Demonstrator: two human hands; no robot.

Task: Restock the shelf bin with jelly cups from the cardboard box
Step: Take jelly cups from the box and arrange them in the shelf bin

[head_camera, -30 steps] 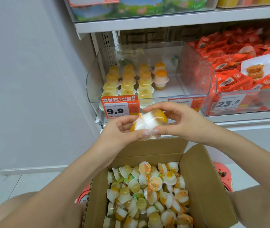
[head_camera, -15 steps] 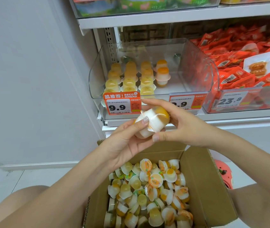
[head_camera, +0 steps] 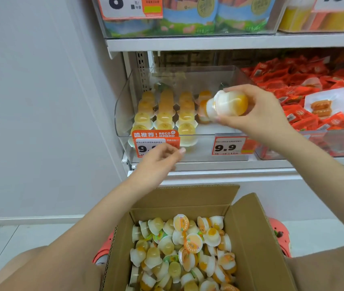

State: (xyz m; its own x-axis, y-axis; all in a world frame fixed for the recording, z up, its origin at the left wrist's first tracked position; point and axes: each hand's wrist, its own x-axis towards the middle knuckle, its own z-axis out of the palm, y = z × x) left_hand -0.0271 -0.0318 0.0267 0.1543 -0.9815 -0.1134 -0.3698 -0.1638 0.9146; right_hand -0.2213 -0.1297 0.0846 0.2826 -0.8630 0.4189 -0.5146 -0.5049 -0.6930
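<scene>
A person with bare, sleeveless forearms and bare knees wears coral-pink perforated rubber clogs [head_camera: 281, 236].

r hand [head_camera: 259, 114] holds stacked jelly cups [head_camera: 225, 105] over bin [head_camera: 124, 101].

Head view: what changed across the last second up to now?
The stacked orange-and-white jelly cups, earlier held by both hands above the brown cardboard box, are now gripped by the right hand alone and carried up over the clear plastic shelf bin. The left hand let go and dropped back, open, near the orange price tag. Box contents and the bin's rows of cups look unchanged.
</scene>
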